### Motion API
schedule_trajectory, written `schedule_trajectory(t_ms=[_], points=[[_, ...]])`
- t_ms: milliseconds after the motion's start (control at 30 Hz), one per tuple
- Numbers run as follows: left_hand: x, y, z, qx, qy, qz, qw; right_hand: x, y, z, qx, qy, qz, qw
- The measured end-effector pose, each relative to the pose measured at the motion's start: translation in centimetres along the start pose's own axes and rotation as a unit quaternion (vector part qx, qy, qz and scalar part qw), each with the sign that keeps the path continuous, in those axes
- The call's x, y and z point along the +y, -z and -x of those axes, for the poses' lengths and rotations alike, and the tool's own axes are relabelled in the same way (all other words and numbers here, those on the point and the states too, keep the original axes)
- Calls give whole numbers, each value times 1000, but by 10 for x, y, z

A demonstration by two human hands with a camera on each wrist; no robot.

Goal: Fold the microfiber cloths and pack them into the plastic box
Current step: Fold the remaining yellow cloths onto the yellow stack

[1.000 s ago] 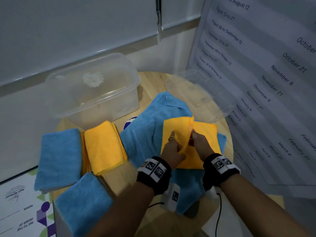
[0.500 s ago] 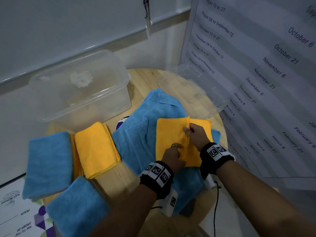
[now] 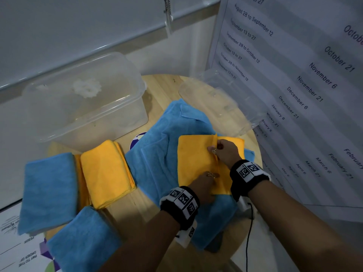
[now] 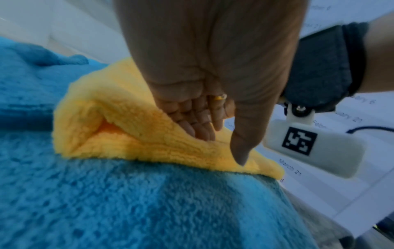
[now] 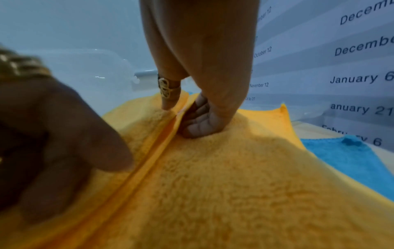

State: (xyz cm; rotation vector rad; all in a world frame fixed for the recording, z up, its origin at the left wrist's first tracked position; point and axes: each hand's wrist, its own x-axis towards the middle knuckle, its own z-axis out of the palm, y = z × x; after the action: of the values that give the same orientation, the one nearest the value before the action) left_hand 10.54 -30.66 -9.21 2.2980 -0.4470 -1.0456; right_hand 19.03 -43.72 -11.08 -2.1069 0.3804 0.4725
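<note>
An orange microfiber cloth [image 3: 194,160] lies on a spread blue cloth [image 3: 157,154] on the round wooden table [image 3: 157,85]. One half is folded over to a raised edge down its middle. My right hand [image 3: 216,148] pinches that edge at the far end, the ringed finger on one side and curled fingers on the other [image 5: 181,114]. Nearer me, my left hand [image 3: 213,176] holds the same edge, its fingers under the flap and its thumb on the cloth [image 4: 224,148]. The clear plastic box [image 3: 125,99] stands at the back left with no cloth in it.
Its clear lid [image 3: 220,107] lies at the back right against a wall calendar [image 3: 294,85]. Folded cloths sit at the left: a blue one [image 3: 49,189], an orange stack [image 3: 106,173] and another blue one [image 3: 84,240]. A printed sheet [image 3: 17,258] lies at the lower left.
Both hands have brought the lifted orange flap down flat. The right hand slid along the edge away from me and the left hand toward me.
</note>
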Motion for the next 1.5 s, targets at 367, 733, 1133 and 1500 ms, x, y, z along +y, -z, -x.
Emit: schedule_trajectory(t_ms=[367,733,1133,1500], points=[[-44,77,-14,372,7,24,928,22,-1,51,0,-117,-4,993],[-34,122,-69,198,81,-246,945,28,-18,62,-74,-92,161,980],[-42,126,-48,241,-46,62,967,22,-26,75,-58,-77,122,988],[-44,138,-57,119,23,-211,970,25,-40,79,-41,-91,105,989]])
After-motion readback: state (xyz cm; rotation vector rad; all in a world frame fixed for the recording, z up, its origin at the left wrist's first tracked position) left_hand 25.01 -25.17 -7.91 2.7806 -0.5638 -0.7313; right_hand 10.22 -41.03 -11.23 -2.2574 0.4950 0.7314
